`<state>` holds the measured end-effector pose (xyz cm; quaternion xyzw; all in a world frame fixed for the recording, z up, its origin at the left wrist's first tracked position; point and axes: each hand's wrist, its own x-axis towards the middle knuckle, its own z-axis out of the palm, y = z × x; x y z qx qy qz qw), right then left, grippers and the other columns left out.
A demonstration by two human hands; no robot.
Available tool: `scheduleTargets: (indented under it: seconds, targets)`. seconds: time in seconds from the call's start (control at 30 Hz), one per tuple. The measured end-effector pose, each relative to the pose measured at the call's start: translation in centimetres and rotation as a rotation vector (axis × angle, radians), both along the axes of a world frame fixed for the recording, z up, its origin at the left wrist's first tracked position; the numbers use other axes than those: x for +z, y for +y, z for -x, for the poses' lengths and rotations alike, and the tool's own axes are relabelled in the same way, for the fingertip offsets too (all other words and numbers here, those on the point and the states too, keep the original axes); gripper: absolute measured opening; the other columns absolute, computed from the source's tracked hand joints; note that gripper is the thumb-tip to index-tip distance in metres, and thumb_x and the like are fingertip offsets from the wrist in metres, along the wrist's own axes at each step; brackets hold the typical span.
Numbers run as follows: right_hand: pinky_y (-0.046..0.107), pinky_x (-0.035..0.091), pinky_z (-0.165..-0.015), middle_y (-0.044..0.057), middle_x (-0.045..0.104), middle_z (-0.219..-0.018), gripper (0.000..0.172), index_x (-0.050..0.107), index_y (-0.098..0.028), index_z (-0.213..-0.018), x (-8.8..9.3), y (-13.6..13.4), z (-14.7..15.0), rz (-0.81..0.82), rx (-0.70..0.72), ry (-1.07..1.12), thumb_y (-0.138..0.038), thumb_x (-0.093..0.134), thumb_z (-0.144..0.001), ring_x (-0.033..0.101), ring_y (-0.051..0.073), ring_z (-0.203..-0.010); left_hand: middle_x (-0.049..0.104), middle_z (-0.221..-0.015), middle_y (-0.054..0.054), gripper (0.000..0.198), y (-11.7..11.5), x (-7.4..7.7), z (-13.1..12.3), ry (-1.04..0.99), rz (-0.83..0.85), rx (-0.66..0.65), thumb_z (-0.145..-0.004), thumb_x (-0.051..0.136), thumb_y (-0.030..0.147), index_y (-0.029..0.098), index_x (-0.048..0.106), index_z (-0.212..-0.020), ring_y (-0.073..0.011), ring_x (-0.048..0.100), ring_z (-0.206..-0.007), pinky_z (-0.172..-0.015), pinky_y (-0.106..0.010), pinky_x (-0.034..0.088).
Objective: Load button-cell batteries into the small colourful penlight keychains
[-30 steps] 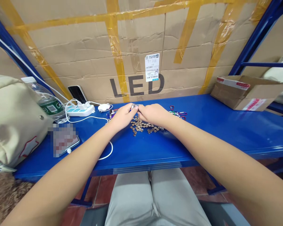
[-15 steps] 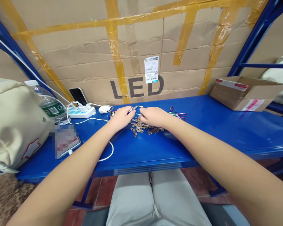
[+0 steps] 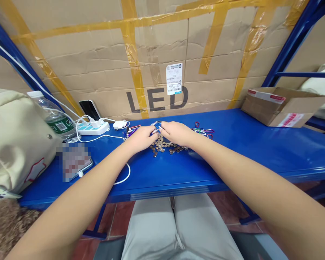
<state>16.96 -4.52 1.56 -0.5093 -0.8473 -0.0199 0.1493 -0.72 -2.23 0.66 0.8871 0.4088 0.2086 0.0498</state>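
Observation:
My left hand [image 3: 143,138] is closed, its fingertips pinching a slim silvery tube [image 3: 155,131]. Right beside it, my right hand [image 3: 174,133] is closed on a small blue carabiner [image 3: 158,125] that shows partly past its fingertips. The fingertips of both hands nearly meet, so the contact between tube and carabiner is hard to make out. Below them lie many small round coin-like metal discs [image 3: 160,144]. Several slim coloured tubes [image 3: 131,130] rest behind my left hand. More coloured carabiners [image 3: 204,131] lie past my right wrist.
On the left are a beige bag [image 3: 18,137], a plastic bottle [image 3: 58,121], a power strip [image 3: 94,128] with white cables and a blurred phone [image 3: 77,164]. A small open carton [image 3: 273,108] stands at the right. A large cardboard sheet [image 3: 97,72] backs the blue table [image 3: 233,151].
My left hand has shifted a little right and turned, bringing the tube up to my right fingertips. The coloured tubes behind it show more. My right hand has barely moved.

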Motion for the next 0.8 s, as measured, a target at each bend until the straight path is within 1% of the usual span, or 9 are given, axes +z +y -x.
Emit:
scheduleTargets:
  seconds: [0.1,0.2,0.3,0.37,0.47,0.53,0.6,0.73,0.8]
  targets:
    - [0.030,0.029,-0.059,0.012,0.068,-0.095,0.030,0.056,-0.015,-0.096,0.2,-0.2,0.0,0.014,-0.009,-0.026,-0.032,0.031,-0.099,0.061,0.022,-0.080,0.056,-0.071,0.000,0.018,-0.1,-0.1,-0.1,-0.063,0.028,0.013,-0.084,0.049,0.030,0.020,0.045,-0.070,-0.0160,0.052,-0.068,-0.061,-0.027,0.035]
    - [0.030,0.029,-0.059,0.012,0.068,-0.095,0.031,0.057,-0.015,-0.096,0.4,-0.2,-0.2,0.020,-0.021,-0.037,-0.033,0.031,-0.099,0.061,0.023,-0.081,0.054,-0.070,0.002,0.011,-0.1,-0.3,-0.2,-0.173,0.101,0.033,-0.082,0.053,0.029,0.020,0.046,-0.080,-0.0143,0.049,-0.066,-0.060,-0.026,0.034]
    - [0.030,0.030,-0.059,0.013,0.069,-0.094,0.032,0.057,-0.015,-0.096,0.4,-0.1,-0.3,0.023,-0.018,-0.027,-0.033,0.031,-0.099,0.062,0.023,-0.081,0.046,-0.060,0.007,0.014,-0.3,-0.3,-0.5,-0.364,0.272,0.041,-0.083,0.053,0.024,0.022,0.044,-0.093,-0.0108,0.041,-0.054,-0.054,-0.025,0.030]
    - [0.030,0.031,-0.059,0.013,0.069,-0.094,0.031,0.057,-0.015,-0.096,0.3,0.1,-0.4,0.019,-0.004,-0.010,-0.032,0.031,-0.098,0.062,0.023,-0.081,0.042,-0.056,0.009,0.015,-0.5,0.0,-0.8,-0.519,0.393,0.051,-0.085,0.050,0.020,0.022,0.040,-0.096,-0.0095,0.038,-0.049,-0.051,-0.023,0.029]
    - [0.029,0.033,-0.059,0.012,0.069,-0.094,0.030,0.058,-0.016,-0.096,-0.1,0.5,-0.6,0.026,0.025,0.019,-0.030,0.031,-0.098,0.062,0.022,-0.081,0.046,-0.059,0.008,0.010,-0.7,0.6,-1.2,-0.661,0.484,0.048,-0.089,0.047,0.021,0.022,0.039,-0.095,-0.0084,0.041,-0.049,-0.049,-0.021,0.031]
    - [0.029,0.033,-0.059,0.012,0.069,-0.096,0.031,0.058,-0.017,-0.096,-0.2,0.8,-1.0,0.024,0.007,0.035,-0.032,0.030,-0.097,0.061,0.022,-0.080,0.052,-0.064,0.006,0.010,-0.5,0.8,-1.1,-0.669,0.488,0.015,-0.091,0.049,0.024,0.022,0.040,-0.096,-0.0078,0.044,-0.051,-0.048,-0.020,0.032]
    - [0.029,0.033,-0.058,0.012,0.069,-0.097,0.033,0.057,-0.017,-0.097,-0.1,1.0,-1.5,0.020,-0.033,0.058,-0.037,0.030,-0.097,0.060,0.022,-0.079,0.059,-0.069,0.004,0.015,0.0,0.8,-0.6,-0.645,0.452,-0.013,-0.090,0.053,0.027,0.021,0.043,-0.098,-0.0077,0.048,-0.053,-0.049,-0.020,0.034]
    - [0.029,0.035,-0.060,0.011,0.068,-0.095,0.037,0.056,-0.019,-0.088,0.3,1.3,-2.7,0.046,-0.028,0.151,-0.042,0.029,-0.098,0.059,0.021,-0.077,0.066,-0.078,0.000,0.019,1.4,0.4,0.7,-0.582,0.383,0.072,-0.089,0.058,0.033,0.019,0.051,-0.100,-0.0088,0.055,-0.059,-0.055,-0.021,0.041]
    - [0.030,0.037,-0.061,0.010,0.068,-0.093,0.035,0.057,-0.019,-0.087,0.3,1.4,-3.2,0.063,-0.015,0.189,-0.041,0.033,-0.097,0.058,0.020,-0.076,0.068,-0.081,-0.002,0.019,1.7,0.3,1.1,-0.550,0.365,0.119,-0.089,0.058,0.033,0.019,0.053,-0.101,-0.0092,0.056,-0.060,-0.057,-0.022,0.043]
